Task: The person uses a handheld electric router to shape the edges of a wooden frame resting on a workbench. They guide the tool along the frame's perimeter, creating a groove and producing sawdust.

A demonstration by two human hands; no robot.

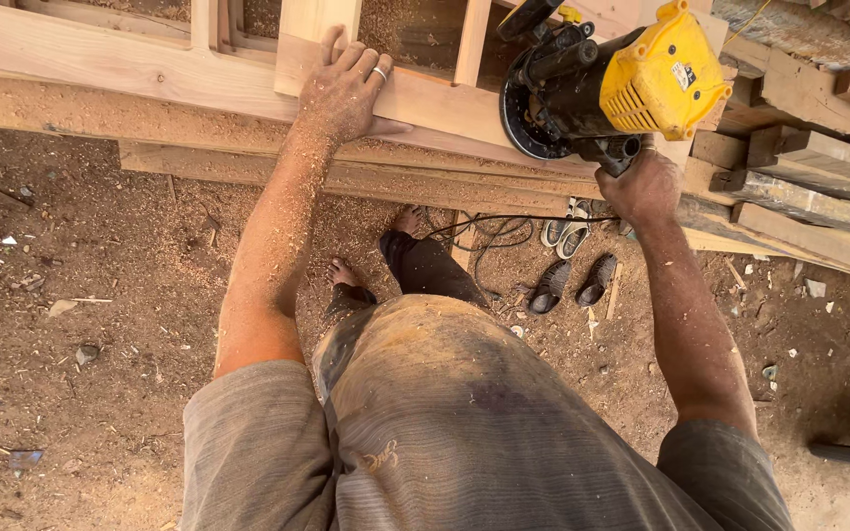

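Left hand (346, 88) lies flat with fingers released on the wooden frame (150, 69) at 11 o'clock; right hand (641, 187), clenched around the yellow router (612, 88) at 1 o'clock, should keep its base flush

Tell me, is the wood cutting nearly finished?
Some looks done: sawdust covers the pale wooden frame and the ground. In hand: the right hand grips the yellow and black power router at the frame's edge, while the left hand presses the frame. How much edge remains, I cannot tell.
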